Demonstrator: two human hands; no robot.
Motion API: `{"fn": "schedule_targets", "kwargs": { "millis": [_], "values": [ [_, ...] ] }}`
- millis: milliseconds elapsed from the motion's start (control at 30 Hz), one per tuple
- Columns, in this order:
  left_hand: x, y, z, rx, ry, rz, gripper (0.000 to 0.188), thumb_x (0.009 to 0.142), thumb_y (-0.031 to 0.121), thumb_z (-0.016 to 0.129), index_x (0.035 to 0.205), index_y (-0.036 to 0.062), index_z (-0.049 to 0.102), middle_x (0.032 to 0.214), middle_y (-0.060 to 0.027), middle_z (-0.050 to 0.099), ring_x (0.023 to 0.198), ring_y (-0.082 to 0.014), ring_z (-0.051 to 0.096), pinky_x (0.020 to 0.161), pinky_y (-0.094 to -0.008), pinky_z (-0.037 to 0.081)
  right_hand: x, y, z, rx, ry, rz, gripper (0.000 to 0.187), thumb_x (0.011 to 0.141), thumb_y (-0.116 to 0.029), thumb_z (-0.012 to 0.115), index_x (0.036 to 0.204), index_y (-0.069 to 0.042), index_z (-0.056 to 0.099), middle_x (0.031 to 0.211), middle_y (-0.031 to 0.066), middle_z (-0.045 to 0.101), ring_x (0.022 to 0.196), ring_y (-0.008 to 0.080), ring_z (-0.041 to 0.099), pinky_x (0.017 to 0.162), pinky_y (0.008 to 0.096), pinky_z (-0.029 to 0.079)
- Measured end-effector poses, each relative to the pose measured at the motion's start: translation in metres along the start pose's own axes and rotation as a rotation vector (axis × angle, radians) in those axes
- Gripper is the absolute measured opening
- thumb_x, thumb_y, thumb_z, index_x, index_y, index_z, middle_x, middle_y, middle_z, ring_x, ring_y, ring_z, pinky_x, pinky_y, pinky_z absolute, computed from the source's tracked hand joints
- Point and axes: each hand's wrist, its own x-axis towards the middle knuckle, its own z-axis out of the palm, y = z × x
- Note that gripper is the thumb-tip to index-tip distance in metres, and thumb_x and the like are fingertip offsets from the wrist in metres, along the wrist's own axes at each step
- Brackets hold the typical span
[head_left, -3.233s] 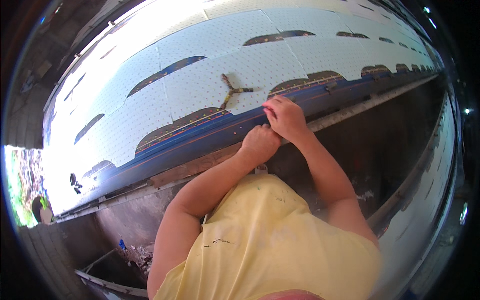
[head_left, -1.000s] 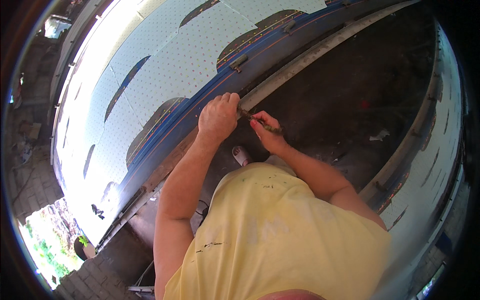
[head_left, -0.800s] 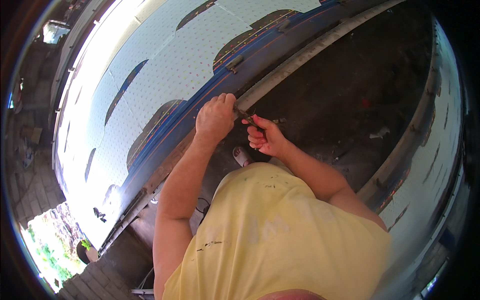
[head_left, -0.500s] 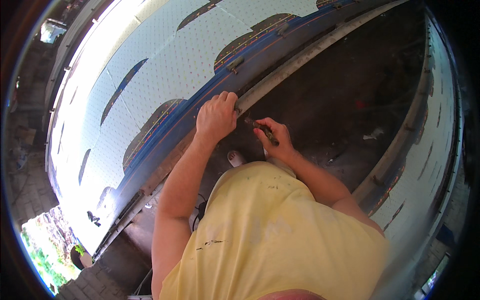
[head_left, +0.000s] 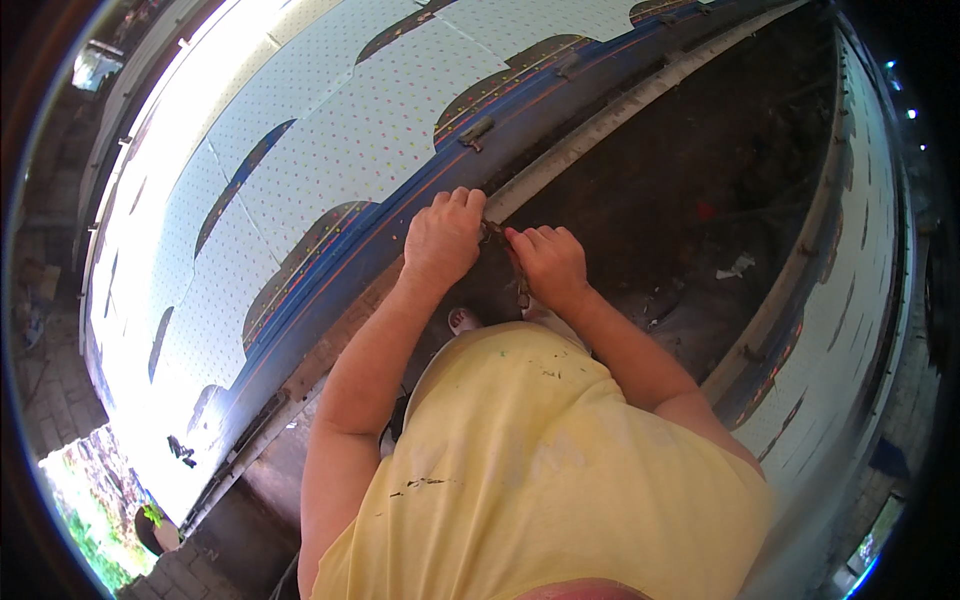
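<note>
My left hand (head_left: 445, 240) is closed at the near edge of the long table (head_left: 335, 130), its fingers curled over a small dark metal piece (head_left: 487, 232) that shows only in part. In my closed right hand (head_left: 550, 262) is a slim, worn, dark metal hand tool (head_left: 521, 285), of a kind I cannot make out. One end of the tool hangs below the fist. Its upper end meets the metal piece beside my left fingertips. White fabric with small coloured dots covers the tabletop, with scalloped dark gaps along the blue border.
A pale metal rail (head_left: 600, 105) runs along the table's edge, with small metal brackets (head_left: 477, 133) on the blue border beside it. Another long table (head_left: 840, 300) curves along the right. Between them is a dark floor with a pale scrap (head_left: 736, 266).
My right hand has moved up and left, bringing the tool against the metal piece at my left hand. The tool now points more upright. My left hand has shifted slightly right.
</note>
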Motion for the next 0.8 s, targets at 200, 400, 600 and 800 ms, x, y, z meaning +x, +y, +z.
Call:
{"fn": "schedule_targets", "kwargs": {
  "millis": [200, 400, 600, 800],
  "values": [
    [0.003, 0.002, 0.000, 0.036, 0.029, 0.010, 0.018, 0.097, 0.009, 0.071, 0.114, 0.0082, 0.065, 0.107, -0.0114, 0.074, 0.105, -0.0317, 0.077, 0.086, -0.0453, 0.065, -0.004, -0.004, 0.020, 0.391, 0.157, 0.238, 0.021, 0.095, -0.015, 0.084, 0.114, -0.007, 0.077, 0.093, 0.0132, 0.079, 0.084, 0.0369, 0.078, 0.075, 0.0457, 0.060],
    [0.003, 0.000, 0.001, -0.017, 0.014, 0.005, 0.033, 0.090, 0.006, 0.078, 0.120, 0.0073, 0.065, 0.109, -0.0118, 0.073, 0.105, -0.0348, 0.075, 0.090, -0.0473, 0.064, -0.018, 0.004, 0.046, 0.726, 0.105, 0.407, 0.020, 0.105, -0.023, 0.079, 0.115, -0.005, 0.075, 0.085, 0.0120, 0.075, 0.072, 0.0292, 0.074, 0.066, 0.0416, 0.056],
    [0.005, 0.001, 0.002, 0.035, 0.070, 0.037, 0.013, 0.096, 0.010, 0.069, 0.108, 0.0096, 0.063, 0.099, -0.0077, 0.069, 0.096, -0.0278, 0.075, 0.081, -0.0420, 0.064, -0.027, 0.011, 0.067, 1.882, -0.151, 0.966, 0.018, 0.117, -0.024, 0.068, 0.113, -0.006, 0.072, 0.074, -0.0030, 0.056, 0.060, 0.0076, 0.046, 0.053, 0.0267, 0.034],
    [0.005, 0.001, 0.003, -0.017, 0.026, -0.019, 0.025, 0.090, 0.006, 0.077, 0.110, 0.0087, 0.061, 0.103, -0.0109, 0.069, 0.100, -0.0326, 0.074, 0.086, -0.0467, 0.063, -0.020, 0.009, 0.041, 2.063, -0.290, 1.175, 0.023, 0.119, -0.028, 0.066, 0.120, -0.005, 0.071, 0.071, -0.0021, 0.050, 0.057, 0.0089, 0.041, 0.051, 0.0276, 0.031]
  ]
}}
